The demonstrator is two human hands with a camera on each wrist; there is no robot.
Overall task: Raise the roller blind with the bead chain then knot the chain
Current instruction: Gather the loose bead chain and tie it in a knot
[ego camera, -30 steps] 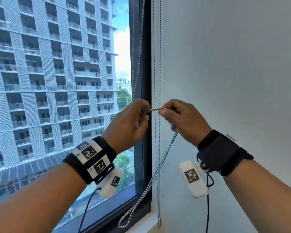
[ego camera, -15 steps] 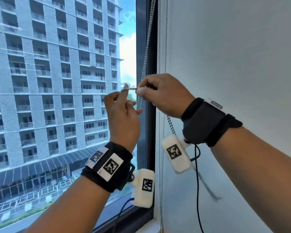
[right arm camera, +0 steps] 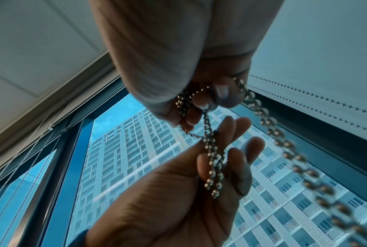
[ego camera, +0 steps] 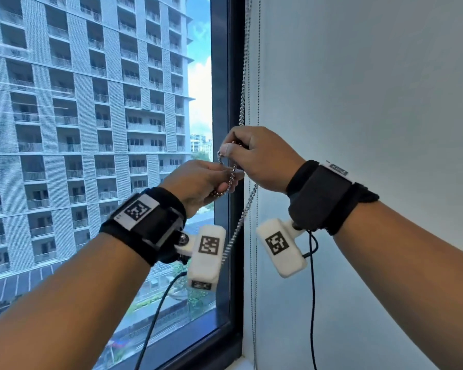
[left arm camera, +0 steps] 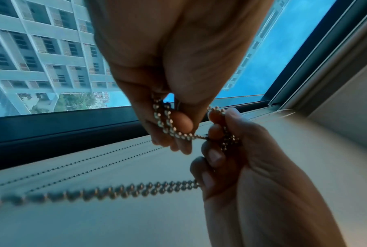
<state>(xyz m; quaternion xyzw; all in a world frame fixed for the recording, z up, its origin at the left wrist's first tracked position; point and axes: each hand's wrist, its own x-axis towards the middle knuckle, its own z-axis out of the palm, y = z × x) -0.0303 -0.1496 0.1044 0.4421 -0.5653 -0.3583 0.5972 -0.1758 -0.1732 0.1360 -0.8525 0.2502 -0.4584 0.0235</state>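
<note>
The metal bead chain (ego camera: 242, 97) hangs down the dark window frame into my hands. My right hand (ego camera: 257, 156) is the upper one and pinches the chain between thumb and curled fingers. My left hand (ego camera: 201, 182) sits just below and left of it and holds a doubled loop of chain (right arm camera: 213, 160) across its fingers. In the left wrist view the left hand's fingers (left arm camera: 178, 122) pinch two strands that run over to the right hand (left arm camera: 231, 150). The slack of the chain (ego camera: 241, 220) hangs between my wrists. No blind fabric covers the glass in view.
The dark window frame (ego camera: 234, 62) runs upright just behind the hands, with a grey wall (ego camera: 372, 89) to its right. Two thin cords (ego camera: 258, 76) hang along the wall beside the chain. The sill (ego camera: 241, 365) lies below. Black cables dangle from both wrist cameras.
A short run of chain was stretched level between both hands. Now the left hand has dropped under the right and holds a doubled loop, and the hands are closer together.
</note>
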